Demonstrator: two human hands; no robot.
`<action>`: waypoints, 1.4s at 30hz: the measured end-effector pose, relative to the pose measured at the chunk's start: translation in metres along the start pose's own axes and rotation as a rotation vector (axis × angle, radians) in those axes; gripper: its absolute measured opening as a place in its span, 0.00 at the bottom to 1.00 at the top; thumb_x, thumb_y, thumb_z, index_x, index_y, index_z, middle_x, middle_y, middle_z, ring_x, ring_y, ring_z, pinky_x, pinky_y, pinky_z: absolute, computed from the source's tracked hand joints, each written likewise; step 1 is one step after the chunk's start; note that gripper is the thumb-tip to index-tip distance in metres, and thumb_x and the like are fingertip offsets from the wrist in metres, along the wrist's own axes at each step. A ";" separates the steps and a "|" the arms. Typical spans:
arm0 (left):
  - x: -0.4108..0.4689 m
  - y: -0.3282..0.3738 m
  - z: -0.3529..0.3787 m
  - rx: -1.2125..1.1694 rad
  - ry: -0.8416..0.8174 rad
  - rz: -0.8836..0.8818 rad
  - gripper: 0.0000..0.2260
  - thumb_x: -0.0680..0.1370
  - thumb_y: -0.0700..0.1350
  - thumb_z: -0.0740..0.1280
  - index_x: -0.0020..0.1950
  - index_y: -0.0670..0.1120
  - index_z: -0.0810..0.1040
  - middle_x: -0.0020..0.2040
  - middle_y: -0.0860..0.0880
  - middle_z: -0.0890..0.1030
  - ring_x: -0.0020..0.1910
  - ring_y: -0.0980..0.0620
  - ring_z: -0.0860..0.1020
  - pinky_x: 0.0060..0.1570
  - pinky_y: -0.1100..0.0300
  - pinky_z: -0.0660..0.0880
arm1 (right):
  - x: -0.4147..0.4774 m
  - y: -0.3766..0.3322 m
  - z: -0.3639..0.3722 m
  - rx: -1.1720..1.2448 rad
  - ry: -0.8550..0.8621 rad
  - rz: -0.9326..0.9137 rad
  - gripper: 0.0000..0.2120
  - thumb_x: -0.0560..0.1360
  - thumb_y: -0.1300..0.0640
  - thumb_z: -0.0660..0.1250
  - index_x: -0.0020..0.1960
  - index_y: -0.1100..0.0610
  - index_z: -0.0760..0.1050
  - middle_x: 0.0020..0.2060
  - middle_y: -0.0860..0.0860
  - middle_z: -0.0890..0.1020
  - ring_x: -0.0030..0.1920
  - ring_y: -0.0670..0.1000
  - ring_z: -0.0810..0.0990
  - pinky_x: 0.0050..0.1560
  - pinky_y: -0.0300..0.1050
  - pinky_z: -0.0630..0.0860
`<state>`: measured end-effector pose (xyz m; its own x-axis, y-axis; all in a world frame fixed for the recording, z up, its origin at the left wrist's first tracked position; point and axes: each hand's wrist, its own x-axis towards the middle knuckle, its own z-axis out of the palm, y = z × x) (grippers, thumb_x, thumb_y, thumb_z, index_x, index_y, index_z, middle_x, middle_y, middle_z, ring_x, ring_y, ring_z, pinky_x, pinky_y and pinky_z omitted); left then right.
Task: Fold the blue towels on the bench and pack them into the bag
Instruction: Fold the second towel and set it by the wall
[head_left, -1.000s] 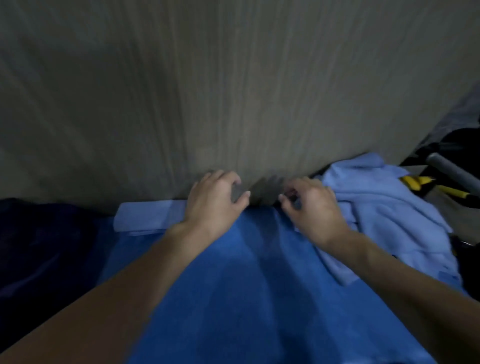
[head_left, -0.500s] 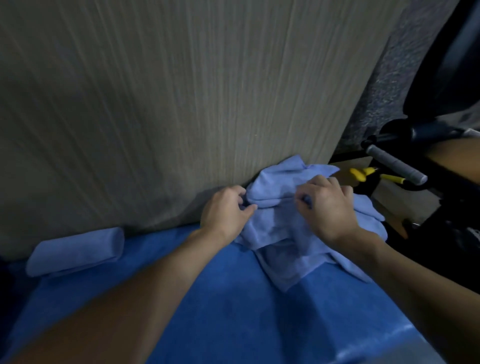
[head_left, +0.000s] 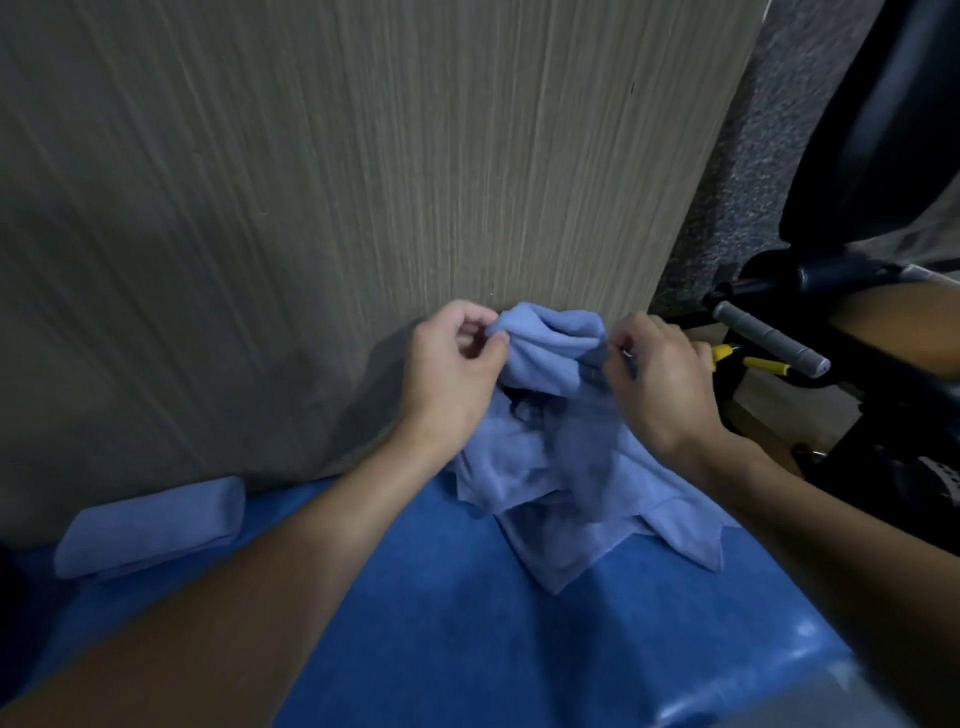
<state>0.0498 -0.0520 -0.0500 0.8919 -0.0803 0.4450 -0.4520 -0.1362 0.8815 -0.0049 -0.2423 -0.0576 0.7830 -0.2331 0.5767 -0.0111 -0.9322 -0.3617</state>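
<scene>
Crumpled light-blue towel (head_left: 550, 467): centre of frame, upper edge lifted and bunched between both hands, lower folds and corners draped on the bench; upper part close to the wood-grain panel, contact not discernible.
Left hand (head_left: 452, 374): left of the towel's raised edge; thumb and curled fingers pinching the upper left corner of the cloth.
Right hand (head_left: 662, 384): right of the raised edge; fingers curled, gripping the upper right part of the same towel.
Rolled light-blue towel (head_left: 150, 527): lower left of frame, lying on the bench at the foot of the panel, well apart from the crumpled towel.
Bench (head_left: 467, 634): lower half of frame, covered in a darker blue sheet; glossy highlight at the lower right edge.
Wood-grain panel (head_left: 363, 182): upright, grey-beige, filling the upper left and centre.
Grey handle grip (head_left: 769, 343): right of frame, on a black frame, just beyond the right hand.
Yellow-handled tool (head_left: 763, 365): right of frame, partly hidden behind the right hand and below the grip.
</scene>
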 end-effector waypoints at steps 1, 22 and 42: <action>0.002 0.008 -0.004 -0.030 0.028 0.026 0.13 0.74 0.34 0.69 0.40 0.54 0.77 0.35 0.58 0.81 0.37 0.60 0.80 0.41 0.64 0.77 | 0.002 -0.005 -0.007 0.021 0.017 -0.020 0.05 0.76 0.60 0.62 0.42 0.53 0.69 0.38 0.47 0.74 0.44 0.55 0.72 0.44 0.48 0.57; -0.095 0.036 -0.233 0.364 0.138 0.040 0.10 0.76 0.33 0.67 0.52 0.45 0.82 0.41 0.51 0.80 0.37 0.63 0.75 0.42 0.72 0.72 | -0.097 -0.179 0.018 0.459 -0.238 -0.257 0.06 0.76 0.64 0.64 0.42 0.56 0.73 0.33 0.49 0.76 0.35 0.51 0.74 0.40 0.48 0.70; -0.247 -0.087 -0.241 0.793 0.009 -0.531 0.15 0.72 0.52 0.73 0.30 0.48 0.76 0.38 0.48 0.78 0.41 0.45 0.77 0.40 0.51 0.76 | -0.182 -0.124 0.076 0.174 -0.754 0.019 0.10 0.76 0.51 0.67 0.39 0.54 0.73 0.34 0.51 0.79 0.39 0.57 0.78 0.43 0.55 0.77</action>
<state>-0.1291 0.2173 -0.1985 0.9811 0.1923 0.0214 0.1402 -0.7829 0.6062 -0.0989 -0.0628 -0.1737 0.9961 0.0612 -0.0628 0.0204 -0.8583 -0.5127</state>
